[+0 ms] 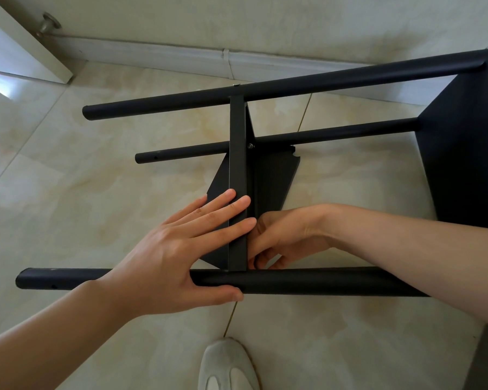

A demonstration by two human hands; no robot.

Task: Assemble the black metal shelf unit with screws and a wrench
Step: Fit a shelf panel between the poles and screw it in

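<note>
The black shelf unit (265, 136) lies on its side on the tiled floor (82, 192), its 3 visible poles running left-right, near the baseboard (181, 56). The left hand (181, 249) presses flat on the shelf panel (238, 178), thumb under the near pole (307, 281). The right hand (288, 237) curls behind the panel's edge; whether its grip holds anything is hidden.

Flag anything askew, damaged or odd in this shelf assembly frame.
Nothing is clearly damaged. The shelf panel is fastened at its far corners only; its near end meets the near pole with no screw visible, while the left hand presses it and the right hand works behind. That suits mid-assembly.
</note>
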